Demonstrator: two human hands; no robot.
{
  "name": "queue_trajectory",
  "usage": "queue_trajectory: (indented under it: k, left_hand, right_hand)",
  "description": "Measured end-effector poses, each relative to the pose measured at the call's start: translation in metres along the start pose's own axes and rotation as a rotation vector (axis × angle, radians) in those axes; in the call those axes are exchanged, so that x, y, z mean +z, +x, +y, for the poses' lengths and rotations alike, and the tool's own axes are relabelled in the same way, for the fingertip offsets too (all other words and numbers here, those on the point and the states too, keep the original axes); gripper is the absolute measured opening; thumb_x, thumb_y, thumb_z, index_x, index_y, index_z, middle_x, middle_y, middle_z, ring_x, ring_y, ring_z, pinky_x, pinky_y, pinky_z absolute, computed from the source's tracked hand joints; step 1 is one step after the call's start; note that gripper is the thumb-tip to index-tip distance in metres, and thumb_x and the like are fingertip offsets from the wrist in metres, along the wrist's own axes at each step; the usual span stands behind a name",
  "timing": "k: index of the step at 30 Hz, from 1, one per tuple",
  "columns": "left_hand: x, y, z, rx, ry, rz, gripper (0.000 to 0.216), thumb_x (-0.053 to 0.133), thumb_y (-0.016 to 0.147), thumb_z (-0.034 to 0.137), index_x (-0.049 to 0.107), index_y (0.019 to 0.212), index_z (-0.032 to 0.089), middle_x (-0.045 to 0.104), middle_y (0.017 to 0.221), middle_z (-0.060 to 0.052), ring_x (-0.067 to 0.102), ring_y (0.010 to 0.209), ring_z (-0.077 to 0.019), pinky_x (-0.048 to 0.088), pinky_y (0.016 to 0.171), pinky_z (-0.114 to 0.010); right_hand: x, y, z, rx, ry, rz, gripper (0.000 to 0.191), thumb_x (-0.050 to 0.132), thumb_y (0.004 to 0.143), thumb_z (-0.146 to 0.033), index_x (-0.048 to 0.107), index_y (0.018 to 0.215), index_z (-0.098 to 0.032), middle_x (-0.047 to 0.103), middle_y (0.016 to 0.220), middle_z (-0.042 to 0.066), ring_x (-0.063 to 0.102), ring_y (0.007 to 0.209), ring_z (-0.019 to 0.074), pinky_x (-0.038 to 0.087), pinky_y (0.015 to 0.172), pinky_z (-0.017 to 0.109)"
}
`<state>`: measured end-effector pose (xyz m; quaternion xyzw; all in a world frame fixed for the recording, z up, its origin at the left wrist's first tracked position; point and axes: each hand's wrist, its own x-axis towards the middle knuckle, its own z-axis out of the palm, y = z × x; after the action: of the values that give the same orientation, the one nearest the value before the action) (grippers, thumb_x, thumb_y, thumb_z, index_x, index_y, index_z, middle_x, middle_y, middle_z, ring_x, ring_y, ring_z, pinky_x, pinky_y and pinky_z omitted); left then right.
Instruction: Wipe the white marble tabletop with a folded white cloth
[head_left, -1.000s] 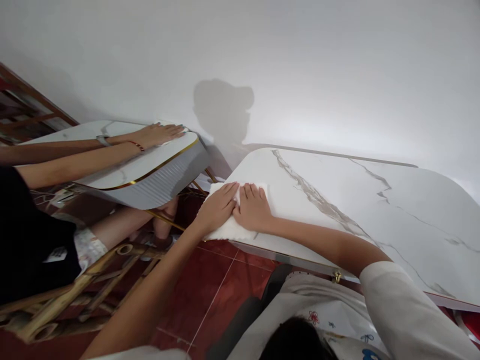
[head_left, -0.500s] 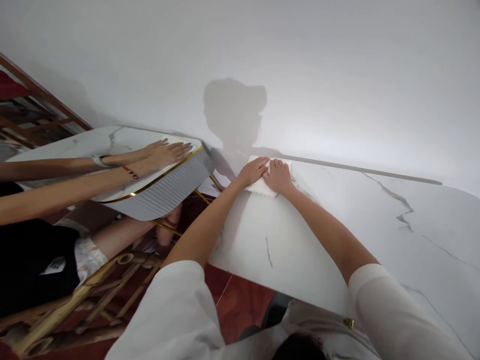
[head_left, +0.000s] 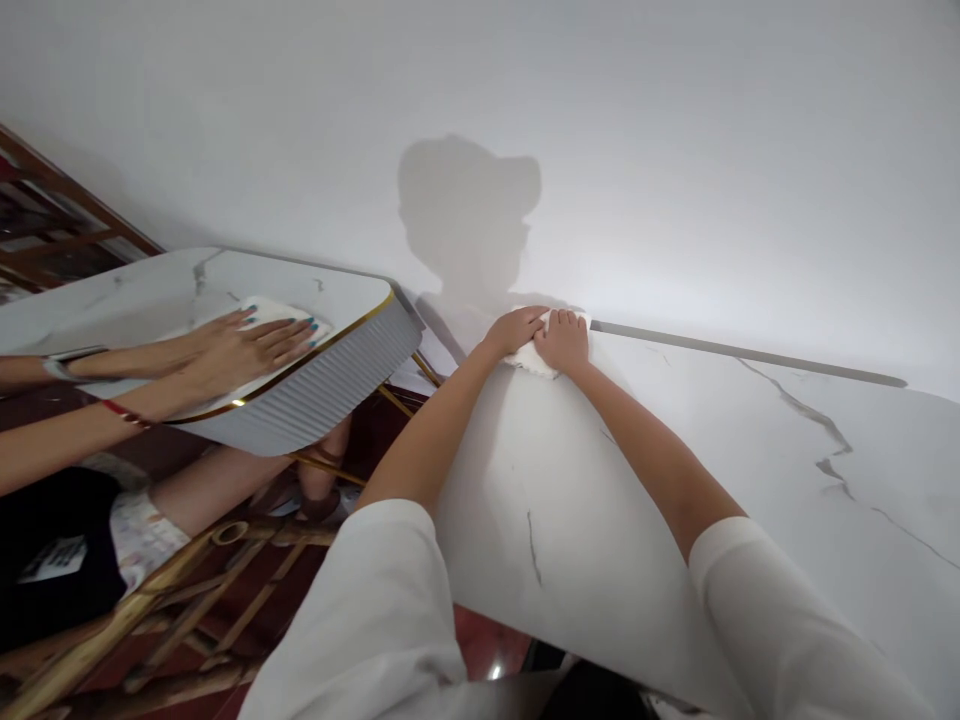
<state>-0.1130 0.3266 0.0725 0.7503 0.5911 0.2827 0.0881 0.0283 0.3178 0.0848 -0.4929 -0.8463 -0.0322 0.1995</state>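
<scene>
A white cloth (head_left: 534, 358) lies bunched on the far left corner of the white marbled table (head_left: 585, 480) in front of me, close to the wall. My left hand (head_left: 517, 330) presses down on it, fingers pointing right and closed over the fabric. Right beside it, my right hand (head_left: 564, 340) grips the same cloth with its fingers bent over the far part. The two hands touch or nearly touch at the thumbs. Both my arms are stretched far forward over the tabletop.
Left of a narrow gap stands a second marbled table (head_left: 165, 290) with a gold rim and ribbed side. Another person's hands (head_left: 247, 350) lie on a white cloth (head_left: 289, 312) there. A bamboo chair (head_left: 225, 590) is below. The wall (head_left: 675, 150) bounds the back.
My hands and the cloth have shifted slightly toward the wall, and the fingers look more bent. The other person's hands have slid left and nearer, showing the cloth under them.
</scene>
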Motion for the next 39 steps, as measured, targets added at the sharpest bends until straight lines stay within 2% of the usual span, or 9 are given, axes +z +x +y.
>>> queue_trajectory:
  k: [7, 10, 13, 20, 26, 30, 33, 36, 39]
  left_hand:
    - [0.002, -0.044, 0.000, 0.147, 0.133, 0.019, 0.052, 0.028, 0.094, 0.031, 0.042, 0.141, 0.016, 0.043, 0.149, -0.008, 0.033, 0.141, -0.0207, 0.024, 0.118, -0.037]
    - [-0.001, -0.082, 0.001, 0.186, 0.147, 0.004, 0.055, 0.025, 0.095, 0.035, 0.040, 0.142, 0.011, 0.039, 0.151, -0.011, 0.031, 0.142, -0.0213, 0.021, 0.120, -0.038]
    - [-0.006, -0.131, 0.007, 0.187, 0.161, 0.007, 0.059, 0.021, 0.095, 0.039, 0.037, 0.144, 0.012, 0.037, 0.152, -0.010, 0.031, 0.142, -0.0210, 0.022, 0.120, -0.039]
    - [-0.016, -0.239, 0.041, 0.127, 0.215, 0.031, 0.058, 0.021, 0.094, 0.039, 0.034, 0.147, 0.018, 0.037, 0.153, -0.006, 0.032, 0.142, -0.0211, 0.024, 0.120, -0.042]
    - [-0.012, -0.291, 0.077, 0.109, 0.278, 0.078, 0.056, 0.021, 0.095, 0.035, 0.033, 0.148, 0.018, 0.038, 0.153, -0.005, 0.033, 0.141, -0.0211, 0.027, 0.119, -0.042]
    - [0.000, -0.309, 0.101, 0.141, 0.303, 0.126, 0.055, 0.020, 0.096, 0.032, 0.031, 0.148, 0.016, 0.037, 0.153, -0.008, 0.032, 0.142, -0.0221, 0.028, 0.118, -0.044]
    - [0.008, -0.308, 0.113, 0.137, 0.325, 0.124, 0.056, 0.021, 0.095, 0.030, 0.032, 0.147, 0.013, 0.038, 0.152, -0.010, 0.032, 0.142, -0.0236, 0.029, 0.117, -0.045]
    - [0.012, -0.290, 0.116, 0.136, 0.337, 0.074, 0.055, 0.023, 0.093, 0.027, 0.036, 0.145, 0.012, 0.041, 0.150, -0.011, 0.034, 0.140, -0.0235, 0.029, 0.117, -0.045]
    - [0.013, -0.256, 0.112, 0.134, 0.337, 0.021, 0.055, 0.024, 0.093, 0.027, 0.039, 0.141, 0.007, 0.042, 0.149, -0.014, 0.035, 0.140, -0.0234, 0.027, 0.118, -0.044]
  right_hand:
    - [-0.010, -0.041, -0.020, -0.025, -0.030, -0.040, 0.060, 0.032, 0.093, -0.028, 0.035, 0.143, 0.004, 0.036, 0.150, 0.023, 0.028, 0.140, 0.0328, 0.017, 0.114, 0.046]
    - [-0.017, -0.075, -0.042, -0.037, -0.045, -0.058, 0.061, 0.034, 0.093, -0.028, 0.034, 0.143, 0.006, 0.035, 0.150, 0.026, 0.028, 0.140, 0.0362, 0.017, 0.114, 0.049]
    - [-0.026, -0.114, -0.066, -0.070, -0.054, -0.090, 0.064, 0.035, 0.093, -0.031, 0.033, 0.143, 0.008, 0.034, 0.149, 0.029, 0.028, 0.140, 0.0401, 0.017, 0.113, 0.053]
    - [-0.053, -0.195, -0.105, -0.196, -0.040, -0.184, 0.067, 0.036, 0.093, -0.033, 0.032, 0.143, 0.011, 0.032, 0.148, 0.033, 0.030, 0.139, 0.0420, 0.019, 0.113, 0.057]
    - [-0.071, -0.244, -0.108, -0.270, -0.030, -0.187, 0.066, 0.038, 0.093, -0.031, 0.032, 0.141, 0.013, 0.032, 0.147, 0.035, 0.031, 0.138, 0.0430, 0.021, 0.112, 0.058]
    - [-0.082, -0.274, -0.097, -0.318, -0.033, -0.161, 0.065, 0.037, 0.093, -0.031, 0.033, 0.141, 0.013, 0.033, 0.147, 0.034, 0.031, 0.138, 0.0443, 0.022, 0.112, 0.059]
    - [-0.088, -0.284, -0.085, -0.327, -0.022, -0.168, 0.063, 0.035, 0.095, -0.031, 0.034, 0.142, 0.011, 0.032, 0.148, 0.032, 0.029, 0.139, 0.0426, 0.021, 0.112, 0.058]
    - [-0.092, -0.276, -0.076, -0.283, -0.022, -0.230, 0.063, 0.036, 0.094, -0.030, 0.032, 0.143, 0.010, 0.031, 0.150, 0.031, 0.028, 0.140, 0.0405, 0.020, 0.113, 0.057]
    - [-0.092, -0.251, -0.066, -0.214, -0.018, -0.290, 0.065, 0.037, 0.093, -0.029, 0.029, 0.144, 0.009, 0.028, 0.152, 0.028, 0.024, 0.142, 0.0383, 0.017, 0.115, 0.055]
